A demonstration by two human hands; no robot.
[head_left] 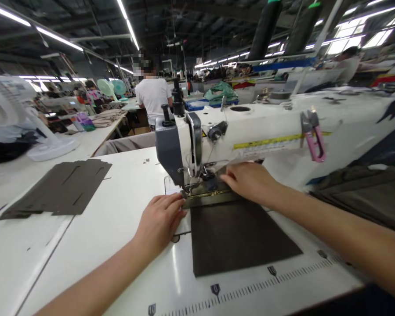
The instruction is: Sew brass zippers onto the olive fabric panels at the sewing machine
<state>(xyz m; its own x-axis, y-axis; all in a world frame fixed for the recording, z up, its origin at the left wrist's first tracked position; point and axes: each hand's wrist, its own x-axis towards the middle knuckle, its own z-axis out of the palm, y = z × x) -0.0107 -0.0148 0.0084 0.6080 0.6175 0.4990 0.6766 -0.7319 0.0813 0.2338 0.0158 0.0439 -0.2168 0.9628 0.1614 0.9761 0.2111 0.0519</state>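
A dark olive fabric panel [240, 239] lies on the white sewing machine bed, its far edge under the needle area. Along that edge runs a zipper-like strip with gold teeth [215, 193]. At the strip's left end, my left hand [162, 216] is closed, fingertips and thumb on the fabric edge close to the presser foot. My right hand [248, 181] is curled to the right of the needle, pinching dark material at the panel's far side. Its fingertips are partly blurred. The white sewing machine [190, 153] stands over the work.
Cut dark fabric pieces [62, 186] lie stacked at the left. Pink-handled snips [316, 138] hang on the machine arm. Folded dark fabric [362, 197] is piled at the right. A white fan [52, 147] stands at the far left, and a person in white [154, 98] is ahead.
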